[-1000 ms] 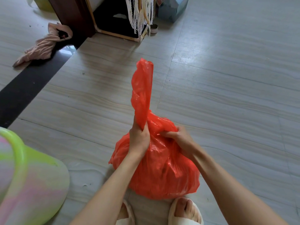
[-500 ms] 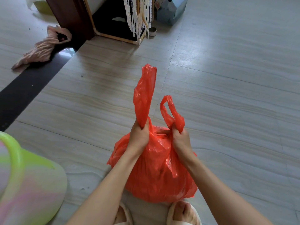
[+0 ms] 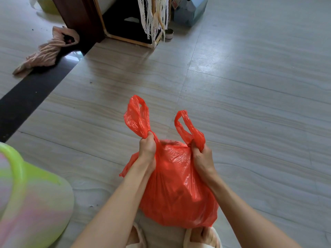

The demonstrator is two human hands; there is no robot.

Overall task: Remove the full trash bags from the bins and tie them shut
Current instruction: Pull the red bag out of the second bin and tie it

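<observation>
A: While the red trash bag [image 3: 176,190] rests on the floor [image 3: 250,104] before the slippers [image 3: 202,238], what holds it?

B: Left hand [image 3: 147,149] grips one handle loop [image 3: 137,116]; right hand [image 3: 203,158] grips the other [image 3: 188,127].

A: Any readable labels?

B: None legible. Bag contents are hidden. Green bin [image 3: 32,203] is cut off at left.

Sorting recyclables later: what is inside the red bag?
The red bag bulges full, but its plastic hides the contents. The left hand and right hand grip its handles; the mouth between them shows nothing identifiable.
</observation>
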